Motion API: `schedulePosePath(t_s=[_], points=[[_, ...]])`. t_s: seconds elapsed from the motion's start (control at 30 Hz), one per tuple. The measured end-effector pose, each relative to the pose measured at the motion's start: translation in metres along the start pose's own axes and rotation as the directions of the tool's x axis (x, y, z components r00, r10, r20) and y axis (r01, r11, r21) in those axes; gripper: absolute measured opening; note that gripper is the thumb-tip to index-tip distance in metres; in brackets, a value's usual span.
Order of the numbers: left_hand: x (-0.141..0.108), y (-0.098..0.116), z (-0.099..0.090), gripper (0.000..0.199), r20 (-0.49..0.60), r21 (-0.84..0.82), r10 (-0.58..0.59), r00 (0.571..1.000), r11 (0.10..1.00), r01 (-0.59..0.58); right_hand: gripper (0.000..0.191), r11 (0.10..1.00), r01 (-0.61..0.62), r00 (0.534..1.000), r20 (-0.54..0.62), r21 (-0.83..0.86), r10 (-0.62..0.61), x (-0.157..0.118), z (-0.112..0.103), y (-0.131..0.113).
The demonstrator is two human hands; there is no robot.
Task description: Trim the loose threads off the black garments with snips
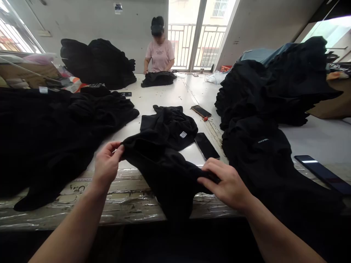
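Firstly, two containers are noted at the sides of your white tabletop [164, 95]. On the left stands a brown cardboard box [30, 75] with pale pink plastic wrapping [41, 58] at its top; you cannot confirm from this angle whether that wrapping lies inside or on top. On the right, a second brown cardboard box [330, 100] is largely covered by a tall heap of black cloth [268, 84], and its contents cannot be made out.

Several items are obscured. The left heap of black fabric [49, 128] is cut off by the frame edge, and its folds merge in shadow. Across from you, the hands of a person in a pink T-shirt [160, 54], at a folded black bundle [159, 78], are too small to read clearly.

Your black fabric garment [167, 168] lies between your two hands, its far part bunched on the tabletop with a white label [183, 134] showing, its near part drooping at the front edge. Your left hand [108, 162] pinches its upper left edge between thumb and fingers. Your right hand [223, 182] grips its right end, fingertips partly concealed by cloth. A black smartphone with a pale rim [207, 146] lies just beyond your right hand, beside the garment.
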State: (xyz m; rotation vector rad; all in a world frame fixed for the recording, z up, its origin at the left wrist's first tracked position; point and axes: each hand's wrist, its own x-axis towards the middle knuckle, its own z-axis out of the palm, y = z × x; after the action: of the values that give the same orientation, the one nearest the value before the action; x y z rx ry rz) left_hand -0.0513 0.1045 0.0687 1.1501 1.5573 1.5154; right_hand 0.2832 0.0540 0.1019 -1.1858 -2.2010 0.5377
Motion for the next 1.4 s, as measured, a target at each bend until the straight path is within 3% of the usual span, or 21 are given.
schedulePosePath(t_s=[0.1,0.17,0.27,0.4,0.53,0.6,0.67,0.73,0.8,0.87,0.97,1.07,1.27,1.4], points=[[-0.003,-0.011,-0.008,0.039,-0.016,0.165,-0.118,0.993,0.979,0.119,0.016,0.989,0.003,0.954,0.295,0.145,-0.046,-0.011,-0.004,-0.015],[-0.015,-0.02,-0.005,0.041,-0.071,0.279,-0.109,0.991,0.952,0.125,0.016,0.982,-0.044,0.929,0.369,0.183,-0.027,-0.011,0.004,-0.015],[-0.041,-0.022,0.004,0.035,0.029,0.249,-0.11,0.994,0.964,0.099,0.004,0.974,-0.17,0.961,0.246,0.152,0.129,-0.002,0.023,-0.004],[-0.079,-0.004,0.019,0.027,0.26,0.266,-0.126,0.957,0.962,0.055,0.007,0.916,-0.338,0.936,0.18,0.215,0.303,0.016,0.056,0.007],[-0.098,0.003,0.037,0.026,0.355,0.429,-0.02,0.935,0.892,-0.143,0.017,0.869,-0.376,0.925,0.191,0.322,0.329,0.029,0.093,0.007],[-0.098,-0.007,0.047,0.035,0.397,0.479,-0.062,0.916,0.865,-0.15,0.016,0.856,-0.379,0.925,0.188,0.352,0.331,0.031,0.108,0.007],[-0.095,-0.02,0.054,0.028,0.431,0.486,-0.109,0.896,0.864,-0.129,0.014,0.85,-0.387,0.922,0.174,0.359,0.346,0.03,0.118,0.009],[-0.091,-0.03,0.056,0.019,0.434,0.458,-0.151,0.888,0.886,-0.073,0.013,0.855,-0.386,0.922,0.146,0.346,0.357,0.027,0.122,0.01],[-0.09,-0.032,0.053,0.025,0.4,0.414,-0.214,0.891,0.909,0.032,0.012,0.876,-0.367,0.93,0.11,0.312,0.351,0.023,0.123,0.011],[-0.092,-0.027,0.046,0.029,0.352,0.378,-0.278,0.894,0.916,0.137,0.012,0.904,-0.337,0.941,0.073,0.263,0.33,0.019,0.123,0.012],[-0.099,-0.015,0.032,0.027,0.35,0.327,-0.315,0.882,0.924,0.2,0.011,0.935,-0.288,0.957,0.044,0.207,0.286,0.016,0.125,0.011],[-0.107,-0.008,0.023,0.022,0.393,0.304,-0.314,0.864,0.931,0.2,0.011,0.948,-0.257,0.966,0.035,0.19,0.255,0.014,0.126,0.01],[-0.108,-0.01,0.021,0.025,0.305,0.386,-0.147,0.941,0.922,0.019,0.012,0.958,-0.226,0.974,0.049,0.177,0.221,0.009,0.122,0.01],[-0.105,-0.008,0.025,0.03,0.306,0.32,-0.159,0.939,0.946,0.056,0.012,0.968,-0.209,0.977,0.069,0.139,0.201,0.002,0.119,0.009]])
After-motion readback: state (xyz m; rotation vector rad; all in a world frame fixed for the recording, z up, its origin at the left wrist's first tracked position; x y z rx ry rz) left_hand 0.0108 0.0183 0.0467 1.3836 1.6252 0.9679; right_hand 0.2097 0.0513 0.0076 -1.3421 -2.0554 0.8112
